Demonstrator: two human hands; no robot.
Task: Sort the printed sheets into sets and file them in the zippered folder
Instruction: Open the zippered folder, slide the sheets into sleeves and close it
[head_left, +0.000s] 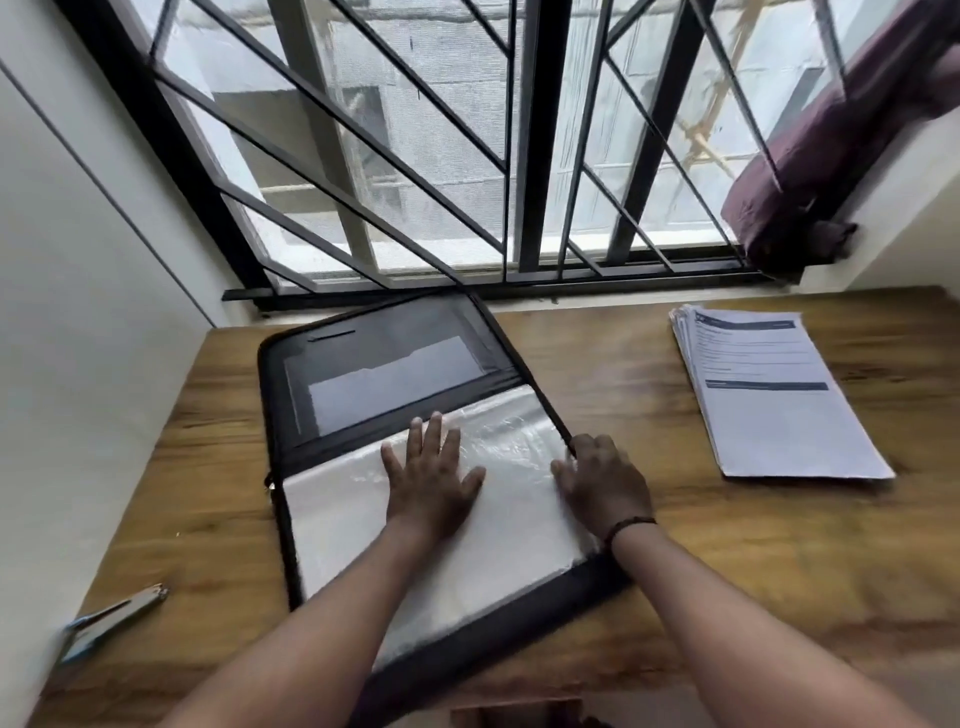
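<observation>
I see left grip (434, 480) spread flat on folder (415, 395) sleeve | right grip (597, 480) curled at its edge, pinch unclear | sheets (774, 395) light, floppy, I'd lift by an edge

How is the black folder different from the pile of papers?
The zippered folder is black and lies open, with shiny clear sleeves inside; the stack of printed sheets is white with dark printed bars. The left hand lies flat on the sleeves and the right hand holds the folder's right edge; nobody touches the stack. The folder sits mid-desk, the stack to its right. Both lie on the wooden desk.
</observation>
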